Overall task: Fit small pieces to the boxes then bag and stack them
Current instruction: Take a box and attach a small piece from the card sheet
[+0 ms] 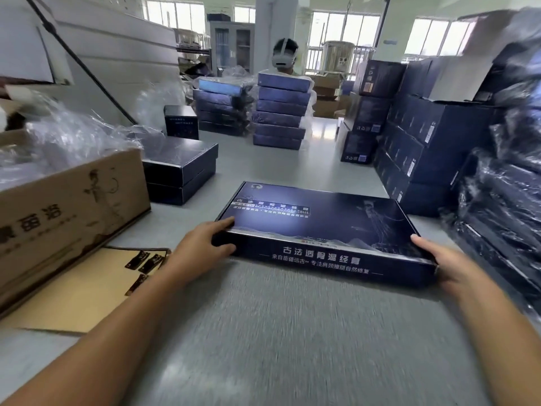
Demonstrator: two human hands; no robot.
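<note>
A flat dark blue box (322,227) with white lettering on its near side lies closed on the grey table in front of me. My left hand (202,247) grips its near left corner, thumb on the lid and fingers curled on the side. My right hand (445,265) grips the near right corner in the same way. Several small dark pieces (145,263) lie on a tan cardboard sheet (79,297) to the left. Clear plastic bags (73,136) fill an open brown carton (64,209) at far left.
Two dark boxes (181,168) are stacked left of centre. Bagged box stacks (279,112) stand at the far end, a person with a headset (284,58) behind them. Tall piles of dark cartons (424,142) and bagged boxes (503,218) line the right side.
</note>
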